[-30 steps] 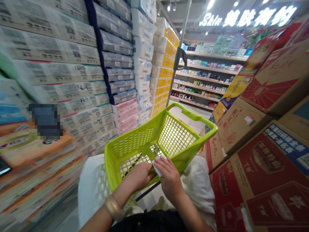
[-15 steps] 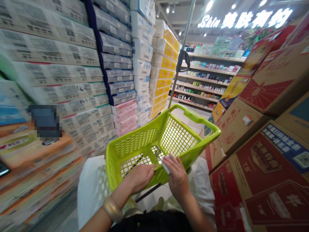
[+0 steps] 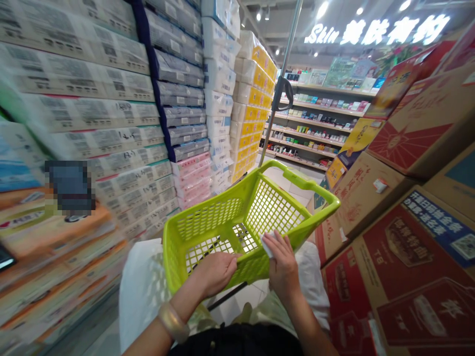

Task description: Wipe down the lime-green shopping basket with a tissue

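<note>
A lime-green shopping basket (image 3: 256, 269) with lattice walls stands tilted in front of me, its inside bare. My left hand (image 3: 218, 271) is closed over the near rim, fingers curled to the inner side. Against the same rim, farther right, my right hand (image 3: 282, 262) presses a folded white wipe (image 3: 267, 245). Its fingers lie over the wipe and cover most of it; whether it is tissue or cloth I cannot tell. A gold bracelet (image 3: 172, 321) circles my left wrist.
Stacked tissue packs (image 3: 111, 106) rise on the left, with yellow-and-white packs (image 3: 252, 109) beyond. Printed cartons (image 3: 404, 257) line the right side. A metal pole (image 3: 276, 104) with a dark grip stands behind the basket. Stocked shelves (image 3: 315, 118) fill the back.
My right hand has slid to the right along the near rim with the white wipe. My left hand and the basket stay in place.
</note>
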`<state>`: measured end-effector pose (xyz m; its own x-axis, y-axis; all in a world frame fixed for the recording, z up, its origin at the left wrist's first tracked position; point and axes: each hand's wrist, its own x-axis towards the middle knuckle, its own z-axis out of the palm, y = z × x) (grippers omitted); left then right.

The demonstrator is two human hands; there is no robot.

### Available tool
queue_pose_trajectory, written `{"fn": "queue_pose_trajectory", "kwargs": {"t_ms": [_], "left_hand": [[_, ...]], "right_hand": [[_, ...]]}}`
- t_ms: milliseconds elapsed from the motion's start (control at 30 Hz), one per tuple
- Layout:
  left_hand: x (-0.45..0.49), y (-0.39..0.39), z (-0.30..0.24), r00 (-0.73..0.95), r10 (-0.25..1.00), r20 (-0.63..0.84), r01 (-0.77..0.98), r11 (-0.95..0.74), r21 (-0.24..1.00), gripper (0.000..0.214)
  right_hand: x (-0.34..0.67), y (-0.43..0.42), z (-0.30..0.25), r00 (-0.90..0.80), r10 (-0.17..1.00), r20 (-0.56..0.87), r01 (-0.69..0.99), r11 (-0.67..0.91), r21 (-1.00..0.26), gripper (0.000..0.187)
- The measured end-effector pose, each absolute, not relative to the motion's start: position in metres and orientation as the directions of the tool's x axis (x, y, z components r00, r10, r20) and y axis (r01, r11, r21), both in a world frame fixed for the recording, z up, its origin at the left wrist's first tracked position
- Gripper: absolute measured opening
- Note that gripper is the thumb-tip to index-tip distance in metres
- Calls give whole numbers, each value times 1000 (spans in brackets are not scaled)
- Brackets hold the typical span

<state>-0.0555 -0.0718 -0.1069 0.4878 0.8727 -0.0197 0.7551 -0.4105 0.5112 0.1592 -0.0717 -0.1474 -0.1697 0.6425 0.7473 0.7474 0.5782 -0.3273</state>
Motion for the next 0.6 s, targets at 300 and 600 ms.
{"fn": "queue_pose_trajectory", "kwargs": {"t_ms": [300, 600], "left_hand": [[-54, -73, -104, 467, 882, -65, 819, -404, 407, 46], [-53, -74, -103, 470, 882, -35, 810, -415, 413, 42]], "right_hand": [[138, -85, -150, -372, 617, 694, 664, 699, -265, 62], [141, -82, -149, -262, 649, 714, 723, 622, -300, 59]]}}
